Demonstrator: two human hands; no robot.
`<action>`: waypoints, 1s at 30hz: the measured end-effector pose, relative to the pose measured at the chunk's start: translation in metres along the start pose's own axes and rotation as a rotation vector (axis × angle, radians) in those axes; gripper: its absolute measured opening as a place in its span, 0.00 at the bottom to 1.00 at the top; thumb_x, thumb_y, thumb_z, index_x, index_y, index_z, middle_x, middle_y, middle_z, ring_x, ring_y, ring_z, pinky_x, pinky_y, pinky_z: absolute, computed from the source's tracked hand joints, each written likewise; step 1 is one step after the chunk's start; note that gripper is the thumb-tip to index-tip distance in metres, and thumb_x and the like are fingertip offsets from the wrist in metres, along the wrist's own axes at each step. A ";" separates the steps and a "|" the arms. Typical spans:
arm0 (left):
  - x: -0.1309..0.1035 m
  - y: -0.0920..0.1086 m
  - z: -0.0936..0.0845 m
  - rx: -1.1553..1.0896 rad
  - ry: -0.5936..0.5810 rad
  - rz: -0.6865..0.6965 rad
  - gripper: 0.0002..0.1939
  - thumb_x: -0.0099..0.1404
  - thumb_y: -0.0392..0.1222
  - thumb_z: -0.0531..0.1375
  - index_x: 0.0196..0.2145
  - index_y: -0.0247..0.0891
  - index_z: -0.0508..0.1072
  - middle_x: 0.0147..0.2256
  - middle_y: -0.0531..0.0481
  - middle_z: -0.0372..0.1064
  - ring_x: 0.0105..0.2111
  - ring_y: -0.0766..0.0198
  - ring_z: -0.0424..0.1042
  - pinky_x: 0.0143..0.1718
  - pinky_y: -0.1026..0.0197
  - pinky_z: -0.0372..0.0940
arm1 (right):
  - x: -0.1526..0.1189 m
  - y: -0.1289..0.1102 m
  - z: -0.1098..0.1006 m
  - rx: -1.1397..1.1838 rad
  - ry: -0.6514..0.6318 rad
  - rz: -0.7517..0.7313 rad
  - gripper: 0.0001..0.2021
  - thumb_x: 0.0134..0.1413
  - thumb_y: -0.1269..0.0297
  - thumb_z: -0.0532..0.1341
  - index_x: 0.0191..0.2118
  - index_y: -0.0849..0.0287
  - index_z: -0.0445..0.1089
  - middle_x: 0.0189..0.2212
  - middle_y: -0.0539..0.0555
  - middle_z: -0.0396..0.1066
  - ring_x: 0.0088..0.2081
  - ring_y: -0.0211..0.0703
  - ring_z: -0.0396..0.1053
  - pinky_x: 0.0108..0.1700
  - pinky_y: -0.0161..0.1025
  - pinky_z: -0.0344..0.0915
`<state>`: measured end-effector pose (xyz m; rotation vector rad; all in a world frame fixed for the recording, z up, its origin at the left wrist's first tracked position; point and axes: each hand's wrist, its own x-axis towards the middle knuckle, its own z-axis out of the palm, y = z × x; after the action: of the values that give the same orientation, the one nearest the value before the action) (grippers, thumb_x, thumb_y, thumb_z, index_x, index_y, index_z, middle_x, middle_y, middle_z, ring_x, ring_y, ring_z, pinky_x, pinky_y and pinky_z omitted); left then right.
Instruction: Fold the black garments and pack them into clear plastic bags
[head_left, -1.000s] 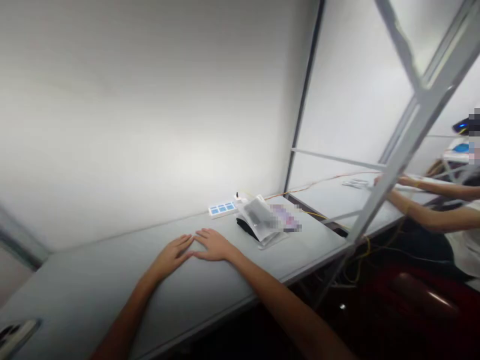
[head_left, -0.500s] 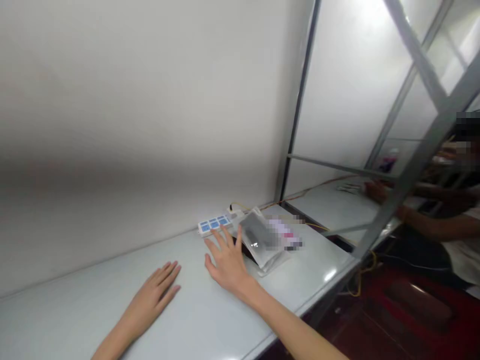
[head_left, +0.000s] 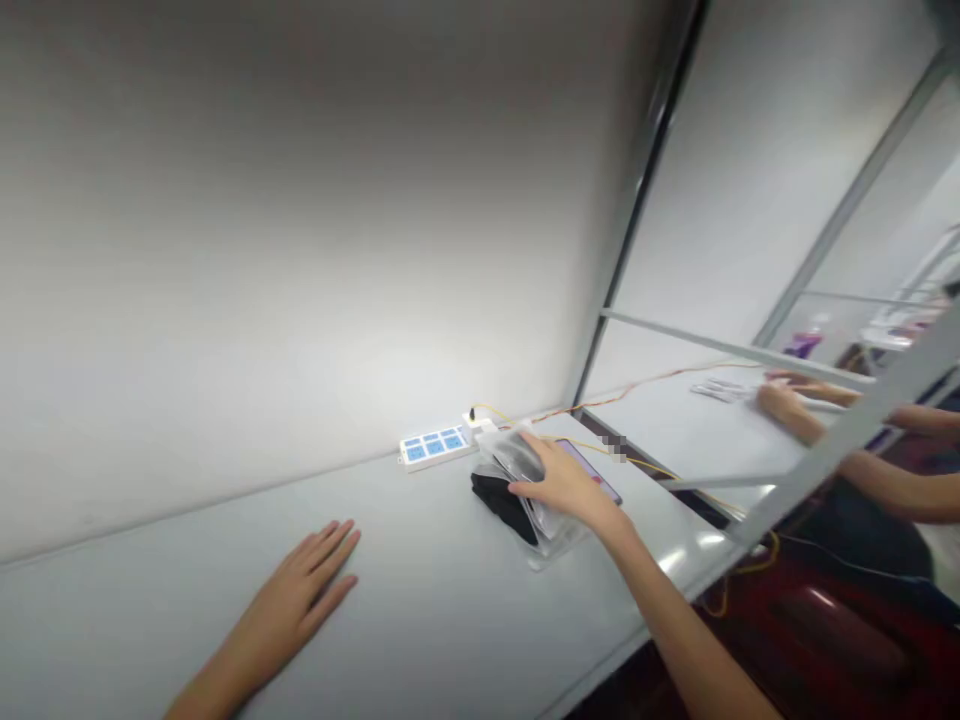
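Observation:
My left hand [head_left: 300, 578] lies flat on the white tabletop [head_left: 420, 620], its fingers stretched out and nothing under them that I can see. Over the far right part of the table, my right hand [head_left: 564, 482] grips a clear plastic bag [head_left: 510, 456], thumb on the near side and fingers over the top. Black folded material [head_left: 501, 503] shows at the bag's left side; what it is I cannot tell. Just behind the right hand lies a phone [head_left: 592, 468] with a lit screen, partly covered by the hand and bag.
A white power strip [head_left: 435, 450] with blue sockets stands against the wall, a plug [head_left: 480, 428] and yellow cable in it. A grey metal frame [head_left: 735, 350] borders the table on the right. Beyond it, a co-worker's arms [head_left: 795, 415] rest over another table.
My right hand has moved right, from spread fingers beside the bag to a grip on it. The bag has tilted and bunched, exposing more black material. My left hand stays put.

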<state>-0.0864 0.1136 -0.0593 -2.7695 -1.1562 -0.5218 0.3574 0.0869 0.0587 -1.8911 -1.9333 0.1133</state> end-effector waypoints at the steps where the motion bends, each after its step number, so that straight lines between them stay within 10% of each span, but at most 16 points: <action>1: 0.000 0.001 -0.001 -0.002 -0.004 -0.005 0.32 0.74 0.58 0.53 0.71 0.54 0.53 0.68 0.52 0.56 0.66 0.50 0.61 0.65 0.42 0.61 | 0.002 0.004 -0.006 0.081 0.006 0.005 0.41 0.50 0.54 0.70 0.69 0.57 0.59 0.63 0.66 0.65 0.62 0.64 0.66 0.61 0.59 0.63; 8: 0.003 0.007 -0.007 -0.018 0.006 -0.003 0.31 0.74 0.57 0.54 0.70 0.52 0.55 0.67 0.49 0.58 0.66 0.50 0.62 0.65 0.42 0.62 | 0.013 0.019 -0.054 0.420 0.145 0.126 0.33 0.54 0.47 0.66 0.62 0.59 0.68 0.60 0.65 0.69 0.60 0.62 0.68 0.61 0.57 0.65; 12: 0.006 0.014 -0.016 -0.042 0.042 -0.003 0.30 0.75 0.53 0.55 0.70 0.51 0.56 0.67 0.45 0.59 0.65 0.49 0.63 0.63 0.43 0.64 | 0.020 -0.030 -0.063 0.478 0.242 -0.045 0.34 0.54 0.47 0.68 0.64 0.51 0.66 0.61 0.58 0.69 0.62 0.58 0.67 0.64 0.56 0.61; 19: 0.009 0.028 -0.043 -0.104 0.395 -0.121 0.27 0.74 0.41 0.57 0.68 0.46 0.58 0.72 0.38 0.43 0.69 0.43 0.52 0.61 0.38 0.64 | 0.037 -0.140 0.051 0.343 -0.201 -0.604 0.34 0.53 0.56 0.69 0.65 0.54 0.66 0.62 0.60 0.68 0.63 0.59 0.66 0.64 0.55 0.62; 23: 0.010 0.029 -0.051 -0.071 0.476 -0.044 0.13 0.72 0.36 0.60 0.53 0.41 0.70 0.68 0.37 0.52 0.67 0.44 0.56 0.58 0.41 0.68 | 0.033 -0.136 0.109 0.358 -0.206 -0.568 0.26 0.57 0.55 0.68 0.61 0.53 0.72 0.61 0.61 0.69 0.62 0.59 0.67 0.65 0.57 0.59; 30: 0.014 0.041 -0.055 0.080 0.384 0.088 0.21 0.69 0.29 0.60 0.55 0.47 0.73 0.69 0.40 0.51 0.68 0.44 0.54 0.60 0.40 0.64 | 0.022 -0.119 0.117 0.407 -0.249 -0.558 0.26 0.63 0.51 0.63 0.64 0.49 0.68 0.67 0.60 0.61 0.65 0.59 0.63 0.66 0.58 0.55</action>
<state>-0.0634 0.0816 -0.0016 -2.4876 -0.9402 -0.9231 0.2052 0.1280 0.0004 -1.0774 -2.3122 0.5436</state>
